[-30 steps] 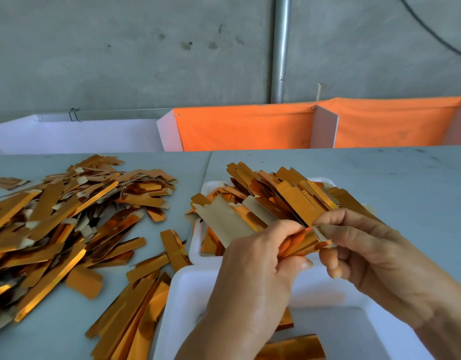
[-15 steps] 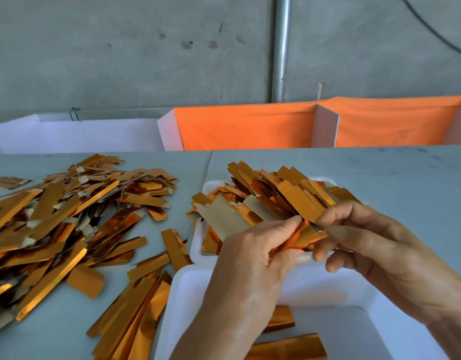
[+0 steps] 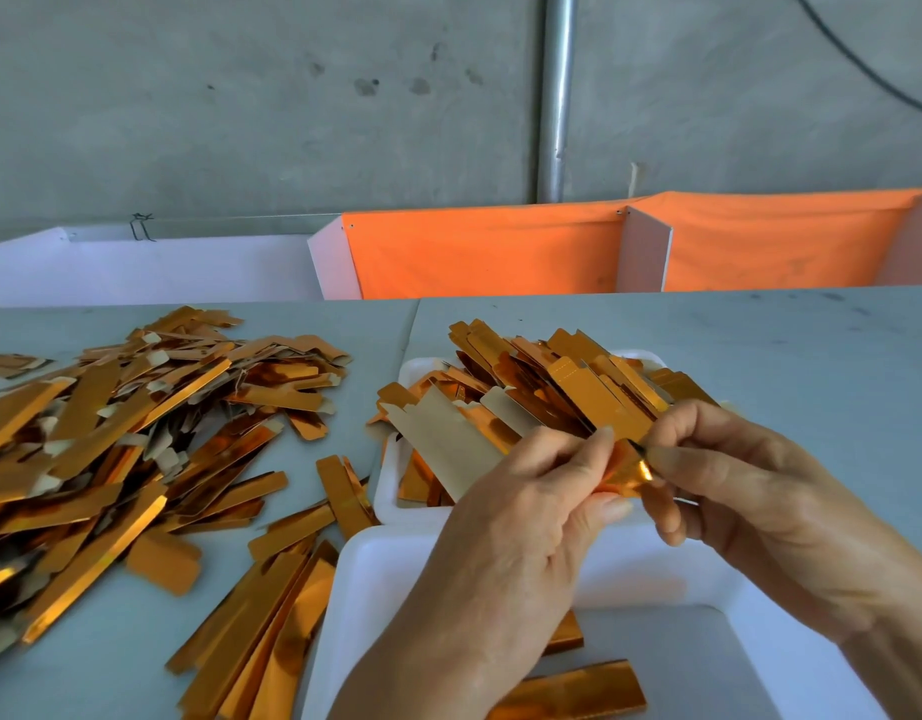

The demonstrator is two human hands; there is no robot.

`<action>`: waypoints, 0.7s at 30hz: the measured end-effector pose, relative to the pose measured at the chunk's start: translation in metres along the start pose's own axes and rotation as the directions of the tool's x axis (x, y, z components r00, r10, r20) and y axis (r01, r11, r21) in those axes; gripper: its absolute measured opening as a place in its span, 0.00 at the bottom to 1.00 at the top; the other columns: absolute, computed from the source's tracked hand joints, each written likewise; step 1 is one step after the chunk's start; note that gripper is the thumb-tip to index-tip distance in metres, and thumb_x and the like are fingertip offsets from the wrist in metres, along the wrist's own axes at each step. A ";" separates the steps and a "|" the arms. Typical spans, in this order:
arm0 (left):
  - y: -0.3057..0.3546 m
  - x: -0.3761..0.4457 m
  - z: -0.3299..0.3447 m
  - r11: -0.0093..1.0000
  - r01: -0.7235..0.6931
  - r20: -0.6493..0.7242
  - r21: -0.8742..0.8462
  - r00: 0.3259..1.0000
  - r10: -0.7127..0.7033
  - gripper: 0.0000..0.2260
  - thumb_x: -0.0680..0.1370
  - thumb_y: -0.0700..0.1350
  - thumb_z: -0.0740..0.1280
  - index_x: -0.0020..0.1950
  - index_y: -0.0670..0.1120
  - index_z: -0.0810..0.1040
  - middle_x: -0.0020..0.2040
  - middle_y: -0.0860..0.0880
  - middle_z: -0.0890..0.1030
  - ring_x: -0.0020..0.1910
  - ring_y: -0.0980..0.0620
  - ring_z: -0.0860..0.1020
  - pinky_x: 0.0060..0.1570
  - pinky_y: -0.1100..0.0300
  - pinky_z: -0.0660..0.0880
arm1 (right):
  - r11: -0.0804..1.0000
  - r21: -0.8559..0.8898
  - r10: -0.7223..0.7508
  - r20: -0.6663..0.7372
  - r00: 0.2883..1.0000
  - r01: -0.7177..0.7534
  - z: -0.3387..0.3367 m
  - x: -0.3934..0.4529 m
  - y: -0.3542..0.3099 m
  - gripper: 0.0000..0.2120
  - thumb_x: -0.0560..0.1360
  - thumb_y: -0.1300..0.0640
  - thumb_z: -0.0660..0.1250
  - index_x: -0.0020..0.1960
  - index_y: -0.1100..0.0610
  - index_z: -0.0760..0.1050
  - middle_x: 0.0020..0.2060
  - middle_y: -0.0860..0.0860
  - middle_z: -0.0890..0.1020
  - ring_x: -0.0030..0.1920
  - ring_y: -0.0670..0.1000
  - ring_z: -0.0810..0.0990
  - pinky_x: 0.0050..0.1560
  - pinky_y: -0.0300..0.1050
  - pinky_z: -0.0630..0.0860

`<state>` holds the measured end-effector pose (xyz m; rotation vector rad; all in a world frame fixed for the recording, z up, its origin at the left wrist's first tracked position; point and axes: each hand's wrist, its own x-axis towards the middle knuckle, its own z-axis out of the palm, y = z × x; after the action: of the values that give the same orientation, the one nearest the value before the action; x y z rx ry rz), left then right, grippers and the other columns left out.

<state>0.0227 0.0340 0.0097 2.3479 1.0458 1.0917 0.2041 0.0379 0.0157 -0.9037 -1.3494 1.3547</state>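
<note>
Strip in hand: you hold one gold strip [image 3: 628, 467] between both hands, just above the far rim of the near tray [image 3: 386, 589].
Left hand [image 3: 505, 553]: your thumb and fingers curl round the strip's left part.
Right hand [image 3: 750, 491]: your thumb and forefinger pinch its right end, and the other fingers curl beneath.
Done: two strips lie in the near tray [image 3: 573, 691]. Your arms hide part of it, so I judge the work barely begun.
Left to do: the far tray [image 3: 391, 491] is heaped with strips, and a loose pile [image 3: 137, 433] spreads over the table [image 3: 760, 356] to your left.
Count: two white trays, one strip in hand, two visible in the near tray. The heap and the pile are too many to count.
</note>
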 end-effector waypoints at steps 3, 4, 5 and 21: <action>-0.001 0.000 0.000 0.998 0.000 0.032 0.061 0.999 -0.002 0.21 0.80 0.52 0.56 0.74 0.55 0.63 0.58 0.63 0.68 0.57 0.64 0.68 0.51 0.79 0.65 | 1.000 -0.028 0.009 -0.018 1.000 -0.010 0.003 0.000 0.000 0.13 0.59 0.55 0.80 0.36 0.55 0.77 0.26 0.56 0.75 0.25 0.50 0.73 0.27 0.37 0.72; -0.001 -0.001 0.000 0.997 -0.002 0.039 0.080 0.999 -0.001 0.21 0.81 0.51 0.57 0.74 0.56 0.63 0.59 0.64 0.68 0.59 0.64 0.67 0.53 0.77 0.65 | 0.999 -0.045 0.011 -0.030 0.999 -0.012 0.004 0.001 0.001 0.10 0.61 0.59 0.78 0.36 0.54 0.77 0.26 0.55 0.74 0.24 0.50 0.72 0.26 0.37 0.71; -0.002 -0.001 0.000 0.996 0.000 0.037 0.093 0.999 -0.004 0.21 0.80 0.50 0.59 0.74 0.58 0.62 0.61 0.65 0.68 0.60 0.65 0.66 0.55 0.76 0.66 | 0.997 -0.080 0.011 -0.044 0.999 -0.015 0.005 0.001 0.001 0.08 0.62 0.61 0.75 0.36 0.53 0.77 0.27 0.55 0.73 0.24 0.50 0.71 0.26 0.36 0.71; -0.003 -0.004 -0.008 0.986 0.167 -0.006 -0.006 0.986 -0.167 0.12 0.75 0.49 0.69 0.50 0.62 0.68 0.47 0.64 0.77 0.54 0.71 0.71 0.48 0.82 0.66 | 0.952 0.281 0.087 0.119 0.989 -0.117 0.001 0.006 0.011 0.15 0.62 0.54 0.80 0.45 0.58 0.81 0.29 0.55 0.75 0.26 0.49 0.74 0.26 0.39 0.74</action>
<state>0.0138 0.0331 0.0114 2.2075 1.2158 1.0390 0.2002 0.0441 0.0061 -0.7205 -1.1556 1.6495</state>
